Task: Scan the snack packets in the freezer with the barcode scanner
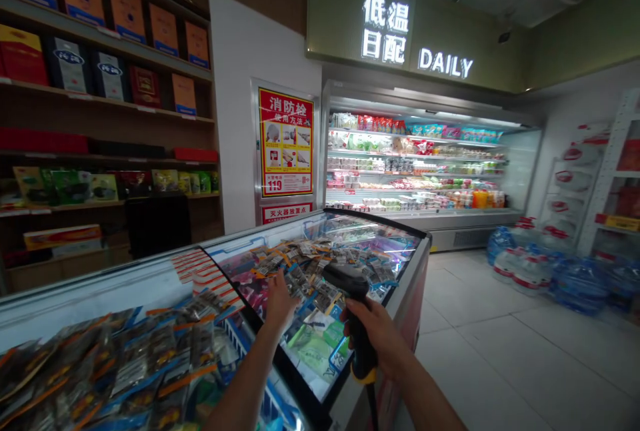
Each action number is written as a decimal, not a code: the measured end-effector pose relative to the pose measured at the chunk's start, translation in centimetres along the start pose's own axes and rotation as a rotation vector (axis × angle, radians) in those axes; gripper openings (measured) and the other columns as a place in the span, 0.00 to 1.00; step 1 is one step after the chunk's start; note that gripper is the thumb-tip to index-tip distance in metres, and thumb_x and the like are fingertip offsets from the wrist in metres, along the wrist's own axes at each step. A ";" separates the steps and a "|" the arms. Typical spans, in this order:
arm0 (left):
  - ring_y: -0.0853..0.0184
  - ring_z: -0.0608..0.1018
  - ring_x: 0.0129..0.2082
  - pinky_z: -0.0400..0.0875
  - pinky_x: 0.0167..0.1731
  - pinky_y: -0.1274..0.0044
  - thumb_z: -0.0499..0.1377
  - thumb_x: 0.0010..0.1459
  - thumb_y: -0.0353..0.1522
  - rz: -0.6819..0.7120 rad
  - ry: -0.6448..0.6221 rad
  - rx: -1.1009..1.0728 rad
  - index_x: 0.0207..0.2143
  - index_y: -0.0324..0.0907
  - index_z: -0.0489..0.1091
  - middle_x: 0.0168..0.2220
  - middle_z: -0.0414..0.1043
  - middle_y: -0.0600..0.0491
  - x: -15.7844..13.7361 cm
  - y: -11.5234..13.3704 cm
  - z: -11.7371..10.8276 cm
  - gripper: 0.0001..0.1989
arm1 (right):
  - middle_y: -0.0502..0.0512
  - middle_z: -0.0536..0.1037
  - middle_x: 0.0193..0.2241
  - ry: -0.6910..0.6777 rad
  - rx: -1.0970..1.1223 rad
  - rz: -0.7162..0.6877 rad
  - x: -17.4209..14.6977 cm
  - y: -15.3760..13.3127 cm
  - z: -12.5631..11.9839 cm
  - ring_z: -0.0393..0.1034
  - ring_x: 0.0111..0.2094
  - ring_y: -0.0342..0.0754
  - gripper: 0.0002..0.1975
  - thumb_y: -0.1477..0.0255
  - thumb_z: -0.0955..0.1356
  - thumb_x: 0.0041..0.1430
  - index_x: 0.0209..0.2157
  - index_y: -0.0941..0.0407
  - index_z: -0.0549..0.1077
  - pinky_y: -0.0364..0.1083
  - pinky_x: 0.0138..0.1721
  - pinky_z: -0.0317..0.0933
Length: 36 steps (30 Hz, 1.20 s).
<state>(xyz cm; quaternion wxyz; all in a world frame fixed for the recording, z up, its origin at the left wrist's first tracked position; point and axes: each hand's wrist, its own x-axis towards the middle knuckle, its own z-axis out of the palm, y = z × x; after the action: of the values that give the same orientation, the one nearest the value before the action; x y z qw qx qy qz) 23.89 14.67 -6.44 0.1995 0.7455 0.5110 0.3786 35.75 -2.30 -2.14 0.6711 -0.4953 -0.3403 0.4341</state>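
My right hand (377, 334) is wrapped round the handle of a black barcode scanner (347, 279) with a yellow base and a cable hanging down. Its head is over the packets, pointing left. My left hand (280, 303) reaches over the chest freezer, beside several small plastic packets (320, 261) with orange and blue edges. Its fingers are stretched forward and nothing shows in them, though the fingertips are small and dim. These packets lie spread over the glass top (260, 259). More packets (135, 357) are heaped at the lower left, near a blue wire basket (235, 339).
The freezer's dark frame (285, 357) runs between the two heaps. Green packages (315, 347) show through the glass. Shelves with boxes (110, 74) stand left, a lit refrigerated display (415, 164) behind. Water bottles (580, 284) stand on the tiled floor (480, 351) at right.
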 end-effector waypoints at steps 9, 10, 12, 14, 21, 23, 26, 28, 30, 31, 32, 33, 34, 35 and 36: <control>0.68 0.74 0.31 0.65 0.30 0.79 0.54 0.39 0.21 -0.084 -0.159 -0.769 0.57 0.36 0.42 0.31 0.72 0.52 1.3 -1.6 -0.3 0.41 | 0.48 0.68 0.17 -0.007 0.054 0.069 0.3 0.8 1.2 0.61 0.15 0.39 0.16 0.60 0.67 0.44 0.26 0.60 0.66 0.40 0.15 0.56; 0.68 0.74 0.31 0.65 0.30 0.79 0.55 0.38 0.21 -0.098 -0.137 -0.777 0.57 0.36 0.45 0.30 0.72 0.53 1.4 -1.7 -0.3 0.41 | 0.48 0.68 0.16 -0.008 0.048 0.073 0.2 0.8 1.3 0.60 0.15 0.39 0.16 0.60 0.67 0.45 0.27 0.60 0.66 0.40 0.15 0.56; 0.68 0.74 0.29 0.64 0.28 0.80 0.55 0.36 0.21 -0.130 -0.094 -0.797 0.56 0.36 0.48 0.29 0.73 0.54 1.5 -1.9 -0.1 0.41 | 0.48 0.68 0.16 -0.009 0.036 0.074 0.0 0.8 1.5 0.60 0.15 0.39 0.16 0.60 0.67 0.45 0.27 0.60 0.66 0.40 0.14 0.56; 0.69 0.74 0.27 0.64 0.27 0.79 0.54 0.35 0.20 -0.138 -0.071 -0.821 0.55 0.38 0.49 0.27 0.73 0.55 1.7 -2.0 0.1 0.40 | 0.48 0.68 0.16 -0.009 0.028 0.080 -0.2 0.7 1.6 0.60 0.15 0.39 0.16 0.60 0.67 0.45 0.28 0.60 0.66 0.40 0.14 0.55; 0.68 0.74 0.27 0.64 0.28 0.78 0.54 0.36 0.19 -0.084 -0.062 -0.811 0.55 0.39 0.51 0.27 0.73 0.56 1.8 -2.3 0.3 0.39 | 0.47 0.67 0.15 0.006 0.047 0.132 -1.0 -0.1 1.3 0.59 0.14 0.38 0.17 0.59 0.67 0.44 0.23 0.59 0.65 0.40 0.14 0.56; 0.67 0.75 0.29 0.64 0.29 0.78 0.54 0.36 0.19 -0.078 -0.053 -0.804 0.54 0.40 0.51 0.28 0.74 0.56 1.8 -2.4 0.3 0.39 | 0.47 0.67 0.15 -0.006 0.084 0.158 -1.2 -0.3 1.2 0.60 0.14 0.38 0.17 0.59 0.67 0.44 0.22 0.59 0.65 0.40 0.14 0.56; 0.67 0.75 0.31 0.65 0.30 0.77 0.53 0.35 0.19 -0.069 -0.039 -0.780 0.54 0.40 0.52 0.30 0.74 0.55 1.7 -2.6 0.3 0.38 | 0.49 0.69 0.17 -0.042 0.176 0.219 -1.6 -0.6 1.0 0.61 0.15 0.39 0.16 0.60 0.67 0.46 0.24 0.60 0.66 0.40 0.15 0.57; 0.67 0.75 0.31 0.65 0.29 0.77 0.52 0.36 0.19 -0.065 -0.030 -0.746 0.53 0.40 0.53 0.31 0.74 0.53 1.6 -2.7 0.3 0.37 | 0.50 0.70 0.18 -0.078 0.240 0.274 -1.7 -0.8 0.9 0.63 0.16 0.40 0.15 0.61 0.66 0.48 0.26 0.60 0.66 0.41 0.17 0.59; 0.67 0.75 0.31 0.65 0.29 0.78 0.52 0.37 0.19 -0.057 -0.012 -0.702 0.52 0.40 0.55 0.31 0.73 0.53 1.6 -2.7 0.3 0.35 | 0.51 0.70 0.19 -0.109 0.276 0.307 -1.8 -1.2 0.9 0.64 0.18 0.41 0.15 0.61 0.65 0.49 0.28 0.60 0.67 0.43 0.19 0.61; 0.67 0.75 0.31 0.65 0.29 0.78 0.53 0.37 0.20 -0.049 -0.004 -0.688 0.51 0.40 0.55 0.31 0.73 0.53 1.6 -2.7 0.2 0.34 | 0.51 0.70 0.19 -0.123 0.278 0.315 -1.8 -1.4 0.9 0.65 0.18 0.41 0.14 0.61 0.65 0.49 0.29 0.60 0.67 0.43 0.20 0.62; 0.68 0.75 0.30 0.65 0.29 0.78 0.53 0.38 0.21 -0.039 0.003 -0.683 0.51 0.40 0.56 0.30 0.73 0.53 1.6 -2.8 0.2 0.32 | 0.51 0.70 0.19 -0.133 0.268 0.317 -1.8 -1.6 1.0 0.65 0.18 0.42 0.14 0.62 0.65 0.50 0.29 0.60 0.67 0.44 0.20 0.63; 0.68 0.74 0.29 0.65 0.29 0.78 0.53 0.39 0.22 -0.028 0.009 -0.687 0.50 0.40 0.56 0.30 0.72 0.54 1.6 -2.8 0.2 0.31 | 0.50 0.70 0.19 -0.141 0.249 0.316 -1.8 -1.9 1.0 0.65 0.18 0.42 0.14 0.62 0.65 0.50 0.29 0.60 0.66 0.44 0.20 0.63; 0.69 0.74 0.28 0.65 0.28 0.78 0.53 0.41 0.23 -0.016 0.016 -0.694 0.49 0.40 0.56 0.30 0.72 0.54 1.7 -2.9 0.3 0.29 | 0.50 0.70 0.18 -0.148 0.228 0.314 -1.7 -2.2 1.1 0.65 0.18 0.42 0.13 0.62 0.65 0.50 0.29 0.59 0.66 0.44 0.19 0.63; 0.69 0.74 0.27 0.65 0.28 0.78 0.53 0.41 0.24 -0.003 0.025 -0.698 0.47 0.41 0.57 0.29 0.71 0.55 1.8 -3.0 0.3 0.26 | 0.50 0.70 0.18 -0.151 0.207 0.309 -1.6 -2.4 1.1 0.65 0.17 0.42 0.13 0.62 0.64 0.50 0.29 0.59 0.66 0.44 0.19 0.63; 0.69 0.73 0.26 0.65 0.27 0.78 0.52 0.42 0.25 0.010 0.035 -0.693 0.45 0.41 0.59 0.28 0.71 0.55 2.0 -3.1 0.3 0.23 | 0.50 0.70 0.18 -0.149 0.187 0.299 -1.6 -2.6 1.1 0.64 0.17 0.42 0.13 0.62 0.64 0.50 0.28 0.59 0.66 0.44 0.18 0.63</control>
<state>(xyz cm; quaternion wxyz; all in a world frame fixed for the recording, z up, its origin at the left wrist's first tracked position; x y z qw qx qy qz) 22.61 17.69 -8.02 0.4301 0.6294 0.3516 0.5434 34.79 -3.66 0.66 0.6151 -0.4424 -0.2700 0.5942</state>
